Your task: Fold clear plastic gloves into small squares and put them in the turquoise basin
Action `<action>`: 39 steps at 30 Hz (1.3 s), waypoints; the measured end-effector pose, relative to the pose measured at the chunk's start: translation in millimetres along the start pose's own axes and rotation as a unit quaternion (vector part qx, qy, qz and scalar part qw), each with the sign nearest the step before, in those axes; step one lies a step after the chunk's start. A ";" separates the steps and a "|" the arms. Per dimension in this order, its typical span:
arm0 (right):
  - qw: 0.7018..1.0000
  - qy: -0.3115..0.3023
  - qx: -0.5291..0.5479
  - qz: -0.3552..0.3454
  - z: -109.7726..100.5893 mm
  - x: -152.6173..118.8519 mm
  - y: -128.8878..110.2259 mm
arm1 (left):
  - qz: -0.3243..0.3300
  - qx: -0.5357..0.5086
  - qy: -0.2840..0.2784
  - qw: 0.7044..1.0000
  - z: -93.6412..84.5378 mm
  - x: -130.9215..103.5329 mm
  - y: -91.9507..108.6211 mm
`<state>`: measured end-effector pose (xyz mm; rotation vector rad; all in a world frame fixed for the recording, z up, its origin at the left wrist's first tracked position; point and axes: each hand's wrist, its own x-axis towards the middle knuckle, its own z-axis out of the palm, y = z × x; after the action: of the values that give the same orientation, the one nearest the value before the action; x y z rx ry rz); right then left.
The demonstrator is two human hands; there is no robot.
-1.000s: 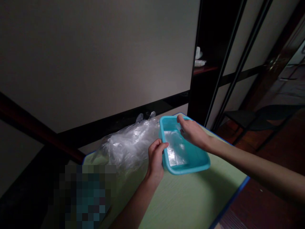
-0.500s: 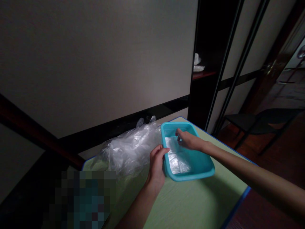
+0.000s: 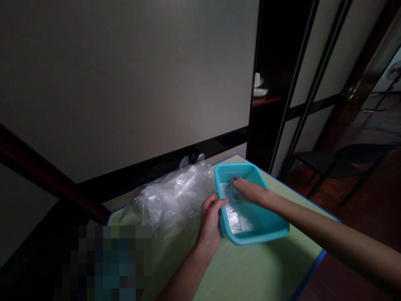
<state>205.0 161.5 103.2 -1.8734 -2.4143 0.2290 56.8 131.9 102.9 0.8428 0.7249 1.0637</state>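
Right hand (image 3: 249, 190) lowered from the far rim of the blue tub (image 3: 260, 241) to deep inside, fingers now at the clear plastic sheet (image 3: 235, 215). Tub shifted slightly rightward.

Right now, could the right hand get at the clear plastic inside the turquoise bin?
Likely yes: the right hand is inside the open turquoise bin, close to the clear plastic, with nothing visible between them.

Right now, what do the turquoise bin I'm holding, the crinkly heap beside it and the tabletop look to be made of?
Turquoise bin: probably moulded plastic, slightly shiny, judging by its smooth, rounded rim.
Crinkly heap: most likely thin, glossy plastic film; see-through, with bright glints along its wrinkles.
Tabletop: perhaps laminate or a plastic cover; pale green without sharp glare, so fairly matt.
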 end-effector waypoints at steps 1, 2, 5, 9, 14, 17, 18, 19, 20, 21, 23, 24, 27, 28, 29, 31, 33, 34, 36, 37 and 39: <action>1.000 -0.002 -0.001 0.001 0.8 0.0 0.9 | 0.000 0.001 0.001 1.000 0.0 -0.3 -0.7; 1.000 -0.004 -0.001 0.001 0.7 -0.4 2.2 | 0.000 0.002 0.004 1.000 -0.1 -0.3 -1.5; 1.000 -0.004 -0.002 -0.002 -7.3 -4.3 6.8 | 0.003 0.000 0.014 1.000 -1.0 0.9 -3.0; 1.000 0.012 -0.006 -0.006 -31.6 -9.9 10.2 | 0.004 -0.010 0.028 1.000 -2.3 4.0 -2.6; 1.000 -0.008 -0.015 -0.001 -46.2 -7.4 8.2 | -0.015 -0.035 0.032 0.999 -0.9 5.3 -1.0; 0.999 -0.037 -0.020 0.001 -41.6 -5.3 3.9 | -0.027 -0.048 0.025 0.998 0.9 4.3 0.1; 0.999 -0.043 -0.022 0.002 -39.7 -5.0 2.3 | -0.030 -0.051 0.024 0.998 1.2 4.1 0.3; 0.999 -0.047 -0.023 0.003 -38.5 -5.0 0.8 | -0.033 -0.053 0.023 0.998 1.3 4.0 0.4; 0.999 -0.048 -0.024 0.003 -38.3 -5.3 -0.2 | -0.036 -0.055 0.023 0.998 1.2 4.0 0.3; 0.999 -0.045 -0.024 0.001 -39.4 -5.9 -0.5 | -0.036 -0.057 0.023 0.997 0.8 4.2 -0.1; 0.999 -0.033 -0.024 -0.006 -45.9 -8.3 1.4 | -0.032 -0.064 0.022 0.997 -0.3 4.8 -1.7; 1.000 -0.018 -0.021 -0.011 -51.1 -10.3 3.8 | -0.026 -0.069 0.022 0.997 -0.7 5.3 -3.1; 0.997 0.073 0.005 -0.030 -70.0 -19.8 14.8 | -0.002 -0.085 0.019 0.996 -0.4 8.2 -10.1; 0.993 0.108 0.017 -0.032 -75.9 -24.1 18.9 | 0.007 -0.091 0.020 0.996 0.7 10.3 -13.4; 0.990 0.135 0.023 -0.028 -80.9 -28.9 22.8 | 0.015 -0.096 0.022 0.995 2.4 13.3 -17.0; 0.986 0.161 0.038 -0.021 -86.5 -39.0 29.5 | 0.029 -0.106 0.027 0.994 7.2 22.3 -24.3; 0.979 0.198 0.049 -0.013 -85.0 -48.4 35.7 | 0.044 -0.109 0.034 0.992 13.5 35.0 -31.0; 0.973 0.226 0.054 -0.010 -81.3 -52.3 39.3 | 0.052 -0.110 0.036 0.992 16.8 42.4 -33.7; 0.955 0.289 0.065 0.000 -68.6 -57.7 48.3 | 0.068 -0.110 0.043 0.991 23.0 58.2 -37.8; 0.942 0.326 0.078 0.012 -60.1 -59.0 53.8 | 0.076 -0.110 0.047 0.990 25.8 66.0 -39.2; 0.920 0.368 0.130 0.045 -41.0 -58.7 66.5 | 0.091 -0.112 0.054 0.988 30.4 80.7 -41.0</action>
<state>289.5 123.7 134.4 -1.5675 -1.7005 -0.1316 126.4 190.6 74.1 0.6710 0.6135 1.3360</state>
